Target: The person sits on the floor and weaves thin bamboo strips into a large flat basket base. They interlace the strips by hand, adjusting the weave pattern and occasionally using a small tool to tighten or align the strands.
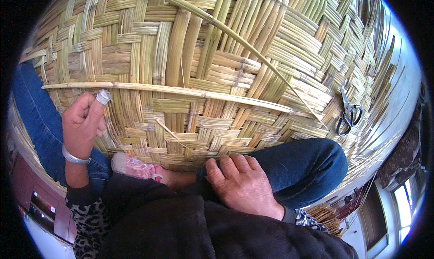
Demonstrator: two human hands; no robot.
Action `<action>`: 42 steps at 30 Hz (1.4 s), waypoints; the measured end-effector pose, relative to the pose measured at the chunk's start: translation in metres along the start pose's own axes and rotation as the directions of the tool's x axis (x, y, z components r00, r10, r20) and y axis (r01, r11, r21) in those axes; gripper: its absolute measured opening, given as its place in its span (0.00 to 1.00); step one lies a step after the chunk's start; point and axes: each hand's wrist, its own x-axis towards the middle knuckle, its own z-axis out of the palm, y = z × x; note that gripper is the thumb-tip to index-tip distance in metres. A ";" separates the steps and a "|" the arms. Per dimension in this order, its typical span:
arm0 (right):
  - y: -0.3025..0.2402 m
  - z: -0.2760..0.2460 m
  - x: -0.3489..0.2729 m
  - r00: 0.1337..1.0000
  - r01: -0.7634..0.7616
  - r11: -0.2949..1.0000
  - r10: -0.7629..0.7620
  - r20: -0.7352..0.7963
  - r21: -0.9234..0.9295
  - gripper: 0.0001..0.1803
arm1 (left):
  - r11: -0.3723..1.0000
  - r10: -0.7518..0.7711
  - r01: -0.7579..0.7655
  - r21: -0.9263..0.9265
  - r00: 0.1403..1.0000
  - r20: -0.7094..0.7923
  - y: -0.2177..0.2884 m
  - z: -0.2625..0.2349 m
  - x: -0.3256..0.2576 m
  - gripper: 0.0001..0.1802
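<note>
A large woven mat of split reed strips point(181, 60) spreads in front of me, greenish and tan. My left hand point(83, 116) is closed, held just below the left end of a long pale strip point(158, 88) that lies across the weave. Silvery tape point(103, 96) wraps its thumb tip, and a silver bracelet point(74, 156) circles the wrist. The inside of the fist is hidden. Flat on my lap by my bent right leg rests my right hand point(244, 182), fingers stretched out, holding nothing. A second, greenish strip point(235, 36) slants over the mat toward the right.
Black-handled scissors point(348, 116) lie half opened on the mat at the right. Loose strip ends point(391, 82) stick out along its right edge. A pink patterned slipper or sock point(135, 166) covers my foot. A bundle of brown stalks point(326, 217) stands at the lower right.
</note>
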 end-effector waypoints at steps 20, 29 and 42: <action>0.002 0.003 0.001 0.999 0.026 1.000 -0.025 -0.048 0.003 0.21 | 0.999 0.029 -0.029 0.024 1.000 -0.001 0.001 0.001 0.000 0.16; 0.002 0.003 0.000 0.999 0.032 0.999 -0.032 -0.037 -0.003 0.22 | 0.999 0.031 -0.030 0.031 1.000 -0.002 0.001 0.000 0.000 0.16; 0.002 0.001 0.001 0.998 0.029 1.000 -0.029 -0.054 0.000 0.21 | 0.999 0.027 -0.027 0.032 1.000 -0.004 0.001 0.001 0.000 0.17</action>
